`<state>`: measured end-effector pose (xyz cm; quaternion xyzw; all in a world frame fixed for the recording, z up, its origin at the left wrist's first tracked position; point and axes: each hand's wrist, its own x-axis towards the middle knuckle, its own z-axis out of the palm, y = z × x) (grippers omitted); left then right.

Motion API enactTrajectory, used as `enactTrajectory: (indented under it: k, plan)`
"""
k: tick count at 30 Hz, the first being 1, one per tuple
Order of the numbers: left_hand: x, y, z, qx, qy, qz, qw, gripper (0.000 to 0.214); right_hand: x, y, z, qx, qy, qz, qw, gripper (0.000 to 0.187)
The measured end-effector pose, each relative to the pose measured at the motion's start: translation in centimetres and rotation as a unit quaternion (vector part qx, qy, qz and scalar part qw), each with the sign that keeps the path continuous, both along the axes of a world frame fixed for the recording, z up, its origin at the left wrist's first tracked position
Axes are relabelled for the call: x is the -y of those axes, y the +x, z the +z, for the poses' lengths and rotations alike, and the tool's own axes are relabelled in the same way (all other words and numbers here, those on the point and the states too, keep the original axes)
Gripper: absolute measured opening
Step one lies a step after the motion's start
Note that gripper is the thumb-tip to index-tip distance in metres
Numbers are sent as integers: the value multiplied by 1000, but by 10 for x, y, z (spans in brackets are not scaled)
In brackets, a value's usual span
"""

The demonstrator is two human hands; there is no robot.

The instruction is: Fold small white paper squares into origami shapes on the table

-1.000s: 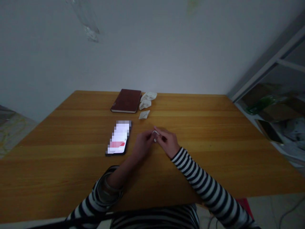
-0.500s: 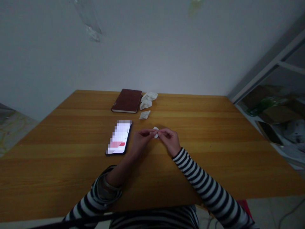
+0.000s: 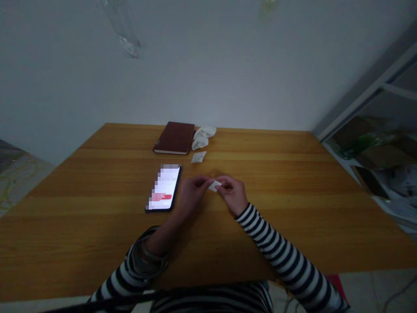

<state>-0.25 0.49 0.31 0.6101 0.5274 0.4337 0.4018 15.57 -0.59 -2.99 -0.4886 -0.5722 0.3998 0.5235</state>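
L hand (image 3: 192, 191) nearly closed, thumb & fingertips pinched on the left end of a sm. folded white paper (image 3: 214, 186); R hand (image 3: 233, 191) likewise, fingers curled in, thumb tip on the paper's right end. So the paper's held btwn both hands, approx. midway btwn the left & right edges of the wooden table (image 3: 293, 226), a bit nearer the far edge than the near one; can't tell if the hands touch the tabletop. Smartphone (image 3: 164, 189), screen lit & partly pixelated, lies just beside L hand, toward the table's left edge, apart from it. Brown notebook (image 3: 176, 138), shut, lies flat nr the far edge, left of its middle. Right beside it, also nr the far edge: crumpled white paper (image 3: 206, 131) w/ a 2nd crumpled piece (image 3: 200, 143) up against it on the near side. A flatter folded piece (image 3: 198, 157) lies a little closer to the near edge, apart from those. Wall (image 3: 228, 65) runs behind the far edge; shelving w/ misc. stuff is past the right edge, dim.
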Motion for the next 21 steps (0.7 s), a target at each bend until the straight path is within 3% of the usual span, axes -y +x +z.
enactTrajectory:
  k: [5, 8, 12, 16, 21]
  plan:
    - [2, -2, -1, -96, 50, -1, 994, 25, -2, 2, 0, -9, -9, 42, 999, 19]
    - [1, -1, -4, -33, 34, -13, 999, 22, -2, -1, 2, -79, -26, 63, 995, 25]
    - [-6, -1, -9, 66, -3, -59, 996, 35, -3, -2, 3, -156, -50, 44, 986, 31]
    - [-12, -7, -14, 44, -27, -79, 996, 27, -6, 4, 3, -91, -48, 95, 990, 29]
    - [-7, -7, -13, -57, 13, -52, 997, 14, -5, 6, -1, 9, -26, 70, 997, 20]
